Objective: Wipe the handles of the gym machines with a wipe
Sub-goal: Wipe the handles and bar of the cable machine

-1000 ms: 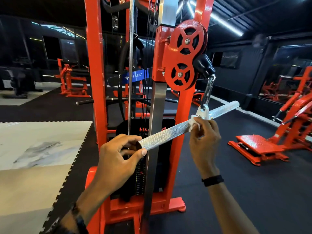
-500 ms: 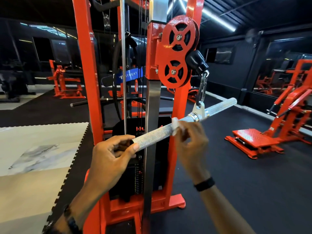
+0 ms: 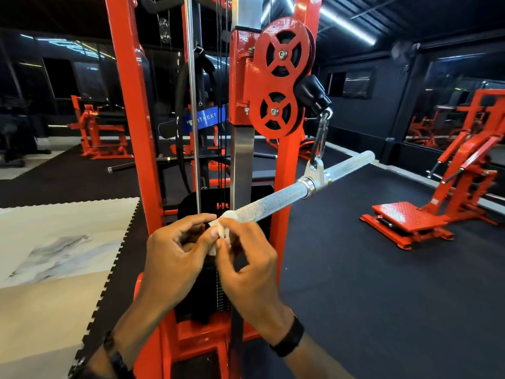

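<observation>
The near end of the knurled bar handle (image 3: 276, 202) is steadied by the left hand (image 3: 175, 255), fingers curled at its tip. Just right, the white wipe (image 3: 222, 231) is pinched onto that end by the right hand (image 3: 246, 266), presumably for wiping. Further right, the swivel clip (image 3: 315, 173) suspends the bar.

A dim, dark-walled gym is lit by ceiling light strips (image 3: 347, 26), mirrored as streaks in the dark windows (image 3: 65, 47). Glare is seen on the knurled steel bar (image 3: 276, 199). Uprights are bowed by wide-angle distortion, and the wipe (image 3: 222, 233) is motion-blurred.
</observation>
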Motion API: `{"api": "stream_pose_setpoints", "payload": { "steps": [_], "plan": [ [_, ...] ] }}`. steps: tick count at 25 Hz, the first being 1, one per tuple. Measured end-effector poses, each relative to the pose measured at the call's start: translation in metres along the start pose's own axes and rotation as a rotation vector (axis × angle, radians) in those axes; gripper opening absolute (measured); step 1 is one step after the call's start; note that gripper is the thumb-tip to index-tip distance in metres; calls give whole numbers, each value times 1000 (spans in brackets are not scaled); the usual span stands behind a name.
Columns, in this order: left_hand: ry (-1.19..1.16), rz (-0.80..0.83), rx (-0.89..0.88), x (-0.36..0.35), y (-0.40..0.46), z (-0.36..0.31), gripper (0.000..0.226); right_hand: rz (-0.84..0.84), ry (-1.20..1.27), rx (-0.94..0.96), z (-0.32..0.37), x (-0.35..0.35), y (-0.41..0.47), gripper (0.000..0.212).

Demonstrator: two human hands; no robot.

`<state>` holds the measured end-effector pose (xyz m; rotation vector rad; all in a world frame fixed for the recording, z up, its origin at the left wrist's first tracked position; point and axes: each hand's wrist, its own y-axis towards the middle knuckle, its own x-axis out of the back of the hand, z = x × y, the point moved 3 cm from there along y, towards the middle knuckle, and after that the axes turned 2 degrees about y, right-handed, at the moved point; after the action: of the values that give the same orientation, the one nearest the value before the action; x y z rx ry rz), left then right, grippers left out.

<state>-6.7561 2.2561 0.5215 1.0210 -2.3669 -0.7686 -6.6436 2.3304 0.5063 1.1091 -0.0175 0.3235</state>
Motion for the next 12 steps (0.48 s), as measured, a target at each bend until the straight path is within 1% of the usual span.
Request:
{"api": "stream_pose_setpoints", "payload": {
  "steps": [2,4,6,8,10,12],
  "plan": [
    [-32,-10,37,0,0,1,18,-27,-60,-1,-14,13,11,30],
    [-62,-28,79,1,1,2,20,-150,-192,-26,-43,39,30,32],
    [-62,-41,97,2,4,4,20,-283,-266,-107,-75,70,51,26],
    [-83,-29,126,-1,5,5,20,-354,-253,-222,-94,88,65,21],
    [-121,-4,164,-7,6,4,20,-364,-213,-258,-94,85,66,20],
    [-141,7,184,-12,6,2,20,-313,-165,-193,-72,61,51,20]
  ]
}}
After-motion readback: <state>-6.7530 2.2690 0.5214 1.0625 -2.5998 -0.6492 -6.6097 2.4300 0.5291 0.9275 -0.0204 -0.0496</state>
